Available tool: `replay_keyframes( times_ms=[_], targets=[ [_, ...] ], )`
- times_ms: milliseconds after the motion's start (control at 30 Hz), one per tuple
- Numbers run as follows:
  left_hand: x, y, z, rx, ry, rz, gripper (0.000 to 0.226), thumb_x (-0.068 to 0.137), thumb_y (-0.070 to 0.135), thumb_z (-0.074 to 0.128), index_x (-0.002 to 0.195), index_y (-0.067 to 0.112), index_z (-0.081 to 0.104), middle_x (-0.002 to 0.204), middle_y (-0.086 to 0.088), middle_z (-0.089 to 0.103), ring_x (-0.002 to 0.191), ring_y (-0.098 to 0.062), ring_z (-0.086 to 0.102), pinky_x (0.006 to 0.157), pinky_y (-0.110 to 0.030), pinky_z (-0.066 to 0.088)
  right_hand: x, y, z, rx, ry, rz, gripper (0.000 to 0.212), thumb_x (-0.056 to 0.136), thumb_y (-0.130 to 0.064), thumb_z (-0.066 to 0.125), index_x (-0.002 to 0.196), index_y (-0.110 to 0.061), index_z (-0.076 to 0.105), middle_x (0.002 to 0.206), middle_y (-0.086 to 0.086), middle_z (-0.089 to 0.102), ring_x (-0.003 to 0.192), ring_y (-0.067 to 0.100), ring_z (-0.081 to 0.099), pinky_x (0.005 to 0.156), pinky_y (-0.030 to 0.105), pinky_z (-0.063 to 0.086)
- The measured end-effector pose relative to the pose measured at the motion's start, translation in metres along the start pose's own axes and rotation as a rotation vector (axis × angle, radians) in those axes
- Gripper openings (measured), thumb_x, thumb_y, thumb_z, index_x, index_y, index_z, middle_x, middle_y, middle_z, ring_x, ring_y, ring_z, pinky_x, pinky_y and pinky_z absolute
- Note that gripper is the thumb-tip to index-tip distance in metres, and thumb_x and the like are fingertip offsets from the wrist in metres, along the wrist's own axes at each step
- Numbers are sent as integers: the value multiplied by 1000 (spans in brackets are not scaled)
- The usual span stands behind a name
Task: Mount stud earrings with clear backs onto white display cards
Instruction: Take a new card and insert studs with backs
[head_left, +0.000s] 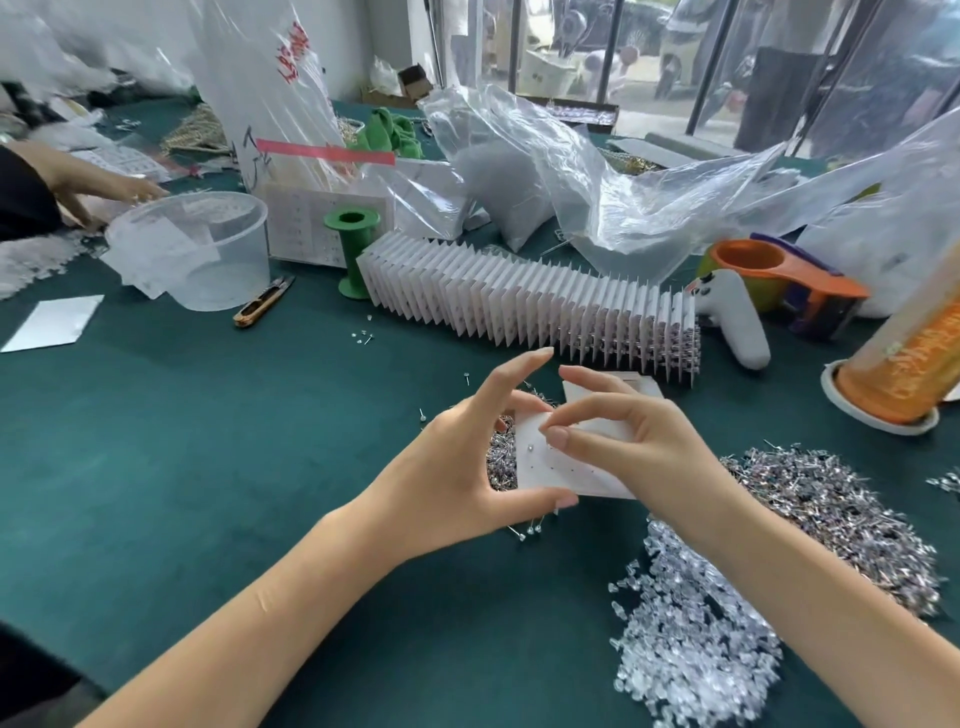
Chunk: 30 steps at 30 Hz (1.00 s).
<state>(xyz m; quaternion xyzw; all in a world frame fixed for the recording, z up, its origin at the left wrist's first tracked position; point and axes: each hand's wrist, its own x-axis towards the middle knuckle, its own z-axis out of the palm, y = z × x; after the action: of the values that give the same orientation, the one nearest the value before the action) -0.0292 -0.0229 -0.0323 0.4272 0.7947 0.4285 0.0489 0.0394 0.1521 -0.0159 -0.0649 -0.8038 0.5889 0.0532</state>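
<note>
Both hands are working over the green counter near its middle. The left hand is gripping a white display card by its left edge, thumb lying under the lower edge and curled fingers reaching over the top, index finger lifting clear. The right hand is pinching thumb against index fingertip at the card's upper face; whether a stud is sitting in that pinch cannot be told. One stud earring is showing on the card, beside rows of small holes. A heap of loose stud earrings is lying to the right of the hands, and a heap of clear backs is lying just below it, touching its edge. A long fanned row of finished cards is standing behind the hands. A clear plastic tub and a green spool are sitting at the far left.
</note>
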Motion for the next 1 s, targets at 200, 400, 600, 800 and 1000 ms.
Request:
replay_keyframes(
  times_ms=[200,400,600,800,1000],
  targets=[
    [0,0,-1,-15,1,-2,94,68,50,78,141,49,18,116,22,60,112,4,52,94,-5,33,-1,-1,-3,-8,20,4,9,79,-19,75,77,-28,77,133,-20,50,115,-25,37,78,-7,27],
    [0,0,-2,-20,4,-5,94,67,53,76,141,49,19,116,21,60,113,4,53,95,-5,33,-3,-1,-4,13,-10,14,8,79,-20,75,80,-28,77,133,-23,49,114,-26,37,86,5,24],
    [0,0,-1,-21,-6,-10,95,67,52,78,141,52,18,117,22,59,115,4,51,97,-9,35,-3,-1,-3,34,-9,18,9,79,-20,75,79,-29,77,132,-26,48,113,-27,37,83,4,27],
    [0,0,-3,-29,0,-20,95,67,51,78,140,53,18,116,21,60,116,6,51,94,-2,30,-2,0,-3,49,-25,24,6,76,-22,76,79,-28,77,132,-25,49,113,-26,38,85,6,25],
    [0,0,-2,-25,2,-4,94,68,50,78,140,53,19,116,23,59,116,2,52,97,-7,33,-2,1,-4,34,-23,-1,6,75,-26,75,79,-30,77,133,-27,48,119,-23,35,89,8,24]
  ],
)
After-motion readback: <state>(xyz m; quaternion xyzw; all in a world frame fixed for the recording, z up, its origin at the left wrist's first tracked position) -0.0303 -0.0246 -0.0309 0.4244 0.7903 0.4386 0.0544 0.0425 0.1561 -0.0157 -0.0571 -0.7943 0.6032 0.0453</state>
